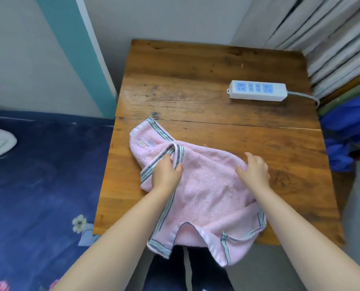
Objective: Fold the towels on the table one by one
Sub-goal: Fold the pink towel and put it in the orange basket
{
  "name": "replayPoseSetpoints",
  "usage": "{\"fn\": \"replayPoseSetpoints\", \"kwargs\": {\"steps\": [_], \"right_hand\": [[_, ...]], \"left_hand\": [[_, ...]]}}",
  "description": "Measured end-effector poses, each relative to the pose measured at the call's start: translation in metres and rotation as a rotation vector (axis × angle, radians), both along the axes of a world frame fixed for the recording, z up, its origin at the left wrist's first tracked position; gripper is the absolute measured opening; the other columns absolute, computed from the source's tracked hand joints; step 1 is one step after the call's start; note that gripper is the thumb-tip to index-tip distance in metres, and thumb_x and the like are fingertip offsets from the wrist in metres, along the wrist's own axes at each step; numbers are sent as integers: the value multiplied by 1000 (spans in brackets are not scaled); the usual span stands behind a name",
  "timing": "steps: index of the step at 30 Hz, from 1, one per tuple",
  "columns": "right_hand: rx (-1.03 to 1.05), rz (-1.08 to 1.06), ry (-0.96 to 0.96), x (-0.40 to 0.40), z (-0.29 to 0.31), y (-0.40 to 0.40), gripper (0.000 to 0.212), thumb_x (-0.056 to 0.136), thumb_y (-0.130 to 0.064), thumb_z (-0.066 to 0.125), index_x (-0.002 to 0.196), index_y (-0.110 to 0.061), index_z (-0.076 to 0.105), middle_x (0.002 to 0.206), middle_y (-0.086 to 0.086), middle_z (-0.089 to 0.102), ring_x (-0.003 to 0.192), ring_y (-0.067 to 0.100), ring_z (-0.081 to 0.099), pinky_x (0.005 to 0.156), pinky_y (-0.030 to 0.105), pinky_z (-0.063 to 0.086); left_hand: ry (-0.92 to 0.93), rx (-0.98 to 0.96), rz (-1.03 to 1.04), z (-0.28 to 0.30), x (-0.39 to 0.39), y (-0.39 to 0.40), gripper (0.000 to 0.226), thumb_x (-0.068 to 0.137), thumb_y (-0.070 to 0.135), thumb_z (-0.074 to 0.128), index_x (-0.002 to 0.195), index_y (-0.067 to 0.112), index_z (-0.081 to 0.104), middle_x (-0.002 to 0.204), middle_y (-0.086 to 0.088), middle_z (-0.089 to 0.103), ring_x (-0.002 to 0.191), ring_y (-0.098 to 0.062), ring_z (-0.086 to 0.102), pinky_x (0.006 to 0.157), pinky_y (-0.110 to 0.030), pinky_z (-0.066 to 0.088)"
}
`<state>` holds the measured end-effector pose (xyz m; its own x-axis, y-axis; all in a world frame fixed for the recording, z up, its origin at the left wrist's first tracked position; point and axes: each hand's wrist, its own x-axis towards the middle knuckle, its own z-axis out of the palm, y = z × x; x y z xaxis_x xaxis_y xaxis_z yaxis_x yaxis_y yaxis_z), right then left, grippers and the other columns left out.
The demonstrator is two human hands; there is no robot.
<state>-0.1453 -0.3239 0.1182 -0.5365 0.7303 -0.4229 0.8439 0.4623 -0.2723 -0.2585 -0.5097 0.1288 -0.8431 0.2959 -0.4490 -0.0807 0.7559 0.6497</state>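
Pink towel [204, 192] lies rumpled on the near half of the wooden table [206, 66], its near edge hanging over the table's front; striped border runs along its left and near sides; one striped corner is turned over onto the towel's upper left part, beside a small embroidered mark. Left hand [165, 175] rests on the towel's left side; fingers curled round the turned-over striped edge, thumb on top of the pink cloth. Right hand [254, 169] lies palm down on the towel's far right edge; fingers straight and slightly spread, nothing gripped. White power strip [257, 90] sits on the table's far right part, well apart from the towel; its grey cord runs off the right edge. Dark blue flowered bedding [38, 175] lies left of the table; pleated curtain [326, 32] at upper right.
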Motion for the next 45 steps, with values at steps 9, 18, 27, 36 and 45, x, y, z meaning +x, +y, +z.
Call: {"fn": "replayPoseSetpoints", "kwargs": {"steps": [9,18,27,36,45], "right_hand": [[-160,203,179,11,5,-5,38,73,-21,44,92,2,67,96,22,63,95,33,55,69,28,27],[-496,209,59,48,10,-52,30,92,-16,48,62,-12,50,62,2,48,69,21,45,54,27,24],[-509,225,-34,24,11,-77,14,80,-12,59,68,-9,54,55,-1,34,51,11,30,48,26,20],[-419,-123,400,11,52,-50,20,86,-6,54,67,-9,59,65,6,53,65,17,44,61,28,32],[-324,-184,871,-93,178,-14,11,87,-11,53,80,-10,61,68,1,56,77,18,51,66,27,41]], "left_hand": [[-136,377,185,3,-15,-8,21,83,-4,52,94,9,64,66,8,52,52,1,47,47,-10,38],[-616,58,-4,-7,39,-125,19,88,8,54,76,21,60,57,14,59,42,4,48,46,-8,40],[-263,173,203,-11,30,-83,31,88,8,56,58,13,51,52,0,47,35,1,44,39,-9,33],[-155,397,260,36,18,-87,26,90,6,51,65,11,57,53,1,49,38,2,46,45,-11,41],[227,662,243,182,-66,-21,28,91,8,52,63,14,53,53,2,47,34,4,44,49,-14,39]]}}
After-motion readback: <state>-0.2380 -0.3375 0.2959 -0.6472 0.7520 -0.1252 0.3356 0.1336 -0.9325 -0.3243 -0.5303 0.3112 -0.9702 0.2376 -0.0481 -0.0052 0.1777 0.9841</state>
